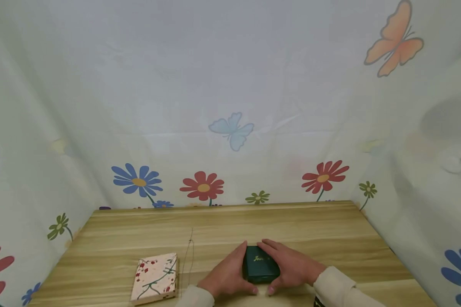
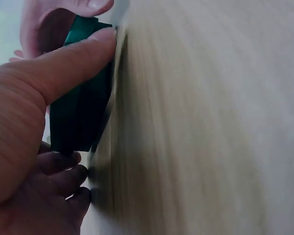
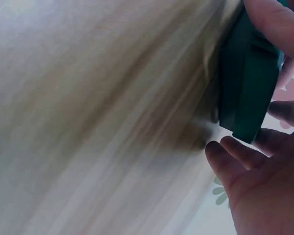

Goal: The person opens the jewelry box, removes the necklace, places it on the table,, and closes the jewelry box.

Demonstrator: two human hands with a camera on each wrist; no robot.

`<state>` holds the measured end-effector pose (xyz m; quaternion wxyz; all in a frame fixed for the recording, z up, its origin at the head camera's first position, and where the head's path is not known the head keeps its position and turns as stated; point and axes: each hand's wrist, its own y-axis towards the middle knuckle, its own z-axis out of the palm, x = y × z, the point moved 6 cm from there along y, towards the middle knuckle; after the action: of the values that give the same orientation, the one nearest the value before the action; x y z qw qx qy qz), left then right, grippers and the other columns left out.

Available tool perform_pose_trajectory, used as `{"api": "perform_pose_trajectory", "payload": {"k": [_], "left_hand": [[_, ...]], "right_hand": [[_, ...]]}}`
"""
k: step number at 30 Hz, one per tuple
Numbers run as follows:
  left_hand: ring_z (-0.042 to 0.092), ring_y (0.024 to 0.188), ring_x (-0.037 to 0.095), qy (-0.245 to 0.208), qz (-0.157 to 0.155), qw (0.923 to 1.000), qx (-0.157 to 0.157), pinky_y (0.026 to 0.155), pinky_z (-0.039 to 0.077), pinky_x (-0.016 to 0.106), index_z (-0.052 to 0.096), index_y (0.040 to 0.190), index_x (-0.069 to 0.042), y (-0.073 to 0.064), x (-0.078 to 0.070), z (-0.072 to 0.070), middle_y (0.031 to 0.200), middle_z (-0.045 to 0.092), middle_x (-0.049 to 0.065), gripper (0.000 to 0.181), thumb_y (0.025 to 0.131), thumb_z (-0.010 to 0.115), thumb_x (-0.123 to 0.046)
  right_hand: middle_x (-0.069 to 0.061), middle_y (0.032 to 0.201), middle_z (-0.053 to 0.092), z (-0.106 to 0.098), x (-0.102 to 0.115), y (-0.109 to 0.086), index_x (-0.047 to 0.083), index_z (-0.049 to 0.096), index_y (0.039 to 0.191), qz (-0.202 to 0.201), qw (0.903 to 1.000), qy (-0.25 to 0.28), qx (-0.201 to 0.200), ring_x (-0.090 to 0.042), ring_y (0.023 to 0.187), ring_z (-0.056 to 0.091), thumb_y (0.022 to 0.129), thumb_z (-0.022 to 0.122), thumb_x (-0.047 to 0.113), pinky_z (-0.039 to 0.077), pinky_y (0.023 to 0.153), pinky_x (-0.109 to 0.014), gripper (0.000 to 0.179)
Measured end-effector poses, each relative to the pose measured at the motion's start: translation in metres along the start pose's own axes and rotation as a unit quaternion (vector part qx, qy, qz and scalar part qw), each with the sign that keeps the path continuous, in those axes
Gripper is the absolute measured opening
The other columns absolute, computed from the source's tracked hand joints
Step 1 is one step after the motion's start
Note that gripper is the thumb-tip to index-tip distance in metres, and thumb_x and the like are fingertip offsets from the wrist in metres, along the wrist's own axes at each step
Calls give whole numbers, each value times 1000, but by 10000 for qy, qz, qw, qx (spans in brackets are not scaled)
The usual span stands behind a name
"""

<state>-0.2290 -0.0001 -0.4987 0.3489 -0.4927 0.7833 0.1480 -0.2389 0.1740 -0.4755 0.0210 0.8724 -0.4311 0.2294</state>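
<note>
A dark green jewelry box (image 1: pixel 262 265) with gold lettering on its lid rests on the wooden table (image 1: pixel 292 224). From its left side my left hand (image 1: pixel 229 270) grips it, thumb toward the near edge and fingers toward the far side. My right hand (image 1: pixel 293 265) holds the right side in the same way, its fingers covering part of the lettering. In the left wrist view the left thumb (image 2: pixel 73 63) lies across the box's side (image 2: pixel 78 115). The right wrist view shows the box (image 3: pixel 250 73) between the right thumb and fingers, low over the tabletop.
Left of the hands lies a pale square box (image 1: pixel 155 278) with red blossoms and green branches. A thin cord necklace (image 1: pixel 191 256) stretches between it and the left hand. White curtains (image 1: pixel 230 85) with flowers and butterflies surround the table's back and sides.
</note>
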Motion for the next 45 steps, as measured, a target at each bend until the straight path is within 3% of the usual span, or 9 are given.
{"api": "perform_pose_trajectory", "payload": {"k": [6, 12, 16, 25, 30, 36, 40, 45], "left_hand": [[48, 146, 34, 93, 197, 9994, -260, 121, 42, 54, 28, 161, 1, -2, -2, -2, 163, 42, 18, 115, 75, 95, -35], [56, 137, 31, 29, 352, 9978, -556, 116, 47, 53, 40, 154, -1, -3, -2, -8, 153, 54, 15, 104, 72, 96, -29], [57, 137, 31, -28, 345, 9971, -678, 116, 47, 54, 40, 154, -1, -3, 0, -12, 153, 54, 15, 104, 70, 95, -27], [55, 136, 31, -410, 228, 9972, -574, 116, 46, 57, 39, 156, 0, -11, 4, -13, 152, 53, 16, 104, 72, 94, -27], [49, 142, 34, -933, 75, 9946, -454, 119, 40, 62, 32, 160, -3, -14, 6, -10, 159, 45, 18, 109, 76, 94, -32], [50, 141, 29, -1594, 334, 9849, -589, 119, 40, 63, 34, 160, -8, -17, 3, -14, 156, 51, 7, 106, 77, 94, -38], [55, 138, 25, -1629, 620, 9820, -732, 117, 44, 62, 41, 158, -15, -21, 0, -21, 147, 59, -2, 100, 76, 94, -38], [57, 134, 22, -1644, 562, 9823, -695, 119, 40, 65, 42, 157, -22, -23, -3, -27, 138, 64, -9, 100, 75, 95, -40]], "right_hand": [[-12, 164, 41, 3, -2, 4, 14, 36, 162, -121, 9997, -43, -189, -33, 144, 50, 78, 87, 56, 49, 115, -52, 107], [-7, 153, 51, 1, 1, 8, 12, 42, 158, -335, 9980, -190, -494, -24, 132, 56, 78, 88, 42, 53, 111, -43, 97], [-2, 147, 53, -3, 4, 12, 15, 45, 157, -350, 9974, -255, -581, -17, 126, 56, 78, 88, 44, 54, 109, -41, 94], [-2, 142, 56, -3, 10, 12, 14, 50, 154, -400, 9976, 45, -558, -15, 120, 57, 74, 91, 44, 55, 104, -33, 95], [0, 141, 58, -5, 12, 8, 14, 50, 154, -380, 9971, 299, -583, -11, 118, 57, 75, 90, 49, 55, 102, -32, 94], [2, 145, 57, -14, 17, 1, 15, 51, 154, -446, 9943, 742, -629, -10, 121, 58, 76, 90, 51, 54, 102, -29, 94], [5, 147, 57, -19, 22, -1, 15, 51, 154, -463, 9912, 1052, -653, -10, 123, 58, 76, 89, 53, 53, 103, -28, 95], [3, 150, 56, -22, 28, -6, 17, 49, 156, -436, 9902, 1109, -726, -16, 128, 59, 77, 89, 54, 54, 107, -36, 96]]}}
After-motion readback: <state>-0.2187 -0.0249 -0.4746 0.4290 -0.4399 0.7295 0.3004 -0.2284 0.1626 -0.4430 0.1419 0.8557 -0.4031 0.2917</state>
